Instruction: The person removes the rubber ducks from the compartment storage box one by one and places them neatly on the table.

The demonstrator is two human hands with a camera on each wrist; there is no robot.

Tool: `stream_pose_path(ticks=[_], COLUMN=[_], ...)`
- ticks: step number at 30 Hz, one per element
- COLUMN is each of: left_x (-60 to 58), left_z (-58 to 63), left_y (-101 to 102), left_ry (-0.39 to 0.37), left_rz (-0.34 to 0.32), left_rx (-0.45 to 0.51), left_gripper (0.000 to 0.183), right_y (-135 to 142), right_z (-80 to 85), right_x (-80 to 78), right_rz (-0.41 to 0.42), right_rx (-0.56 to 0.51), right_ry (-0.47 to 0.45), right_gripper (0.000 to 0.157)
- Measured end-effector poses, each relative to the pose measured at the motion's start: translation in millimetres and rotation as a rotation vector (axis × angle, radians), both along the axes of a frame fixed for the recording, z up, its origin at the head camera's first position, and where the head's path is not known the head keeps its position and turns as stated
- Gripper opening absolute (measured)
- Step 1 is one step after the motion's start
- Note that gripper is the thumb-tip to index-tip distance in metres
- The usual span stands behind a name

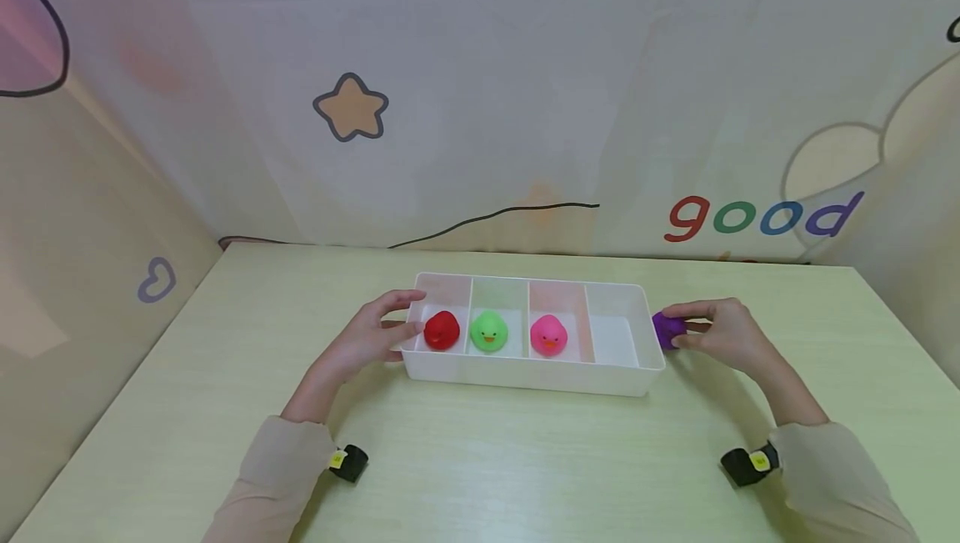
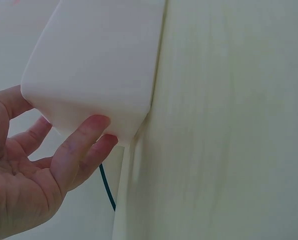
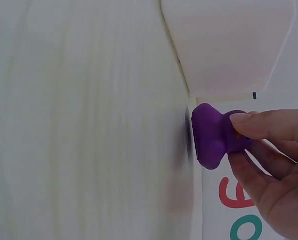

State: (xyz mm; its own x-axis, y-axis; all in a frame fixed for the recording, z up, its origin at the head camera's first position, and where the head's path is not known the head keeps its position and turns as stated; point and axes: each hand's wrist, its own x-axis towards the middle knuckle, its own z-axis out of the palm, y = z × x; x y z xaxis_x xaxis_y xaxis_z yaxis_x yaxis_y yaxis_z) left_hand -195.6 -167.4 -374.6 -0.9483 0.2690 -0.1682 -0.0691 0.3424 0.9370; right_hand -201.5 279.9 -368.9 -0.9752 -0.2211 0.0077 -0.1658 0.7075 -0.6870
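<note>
The tray's (image 1: 525, 374) rightmost compartment (image 1: 613, 340) is open above; its end wall (image 3: 233, 50) blocks the purple duck (image 3: 208, 137) sideways; red duck (image 1: 442, 330), green duck (image 1: 489, 331), pink duck (image 1: 549, 335) obstruct the others; the surface (image 1: 517, 460) in front offers passage.

**Head view bright, wrist views dim and grey**

Head: even, diffuse light; exact source can't be told. Pale sheen on the near middle of the table (image 1: 487, 460). Soft-edged shadows fall inward of the left forearm (image 1: 311, 397) and right forearm (image 1: 791, 397). Wrist cams: low contrast, hazy, wood grain soft. Left: tray (image 2: 94, 50) end shaded flat grey. Right: dark smudge beside purple toy (image 3: 208, 135), shadow or reflection unclear.
</note>
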Motion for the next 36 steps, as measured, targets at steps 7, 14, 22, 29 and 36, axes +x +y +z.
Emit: stream_pose_path(ticks=[7, 14, 22, 29, 36], left_x=[-0.1, 0.7, 1.2, 0.5, -0.3], left_z=[0.3, -0.3, 0.2, -0.6, 0.4], left_y=[-0.1, -0.5, -0.2, -0.8, 0.6], left_ry=[-0.002, 0.017, 0.013, 0.013, 0.011], left_rz=[-0.001, -0.013, -0.013, -0.012, -0.005], left_rx=[0.006, 0.015, 0.020, 0.015, 0.007], left_gripper=[0.049, 0.049, 0.049, 0.049, 0.049], right_y=[0.2, 1.6, 3.1, 3.0, 1.7], right_z=[-1.3, -1.0, -1.0, -0.4, 5.5], right_x=[-1.0, -0.6, 0.4, 0.8, 4.6], right_rz=[0.018, 0.008, 0.017, 0.030, 0.041], right_rx=[-0.002, -0.021, -0.035, -0.019, -0.005], right_ry=[0.001, -0.033, -0.036, -0.039, 0.033], right_gripper=[0.036, 0.037, 0.038, 0.041, 0.048])
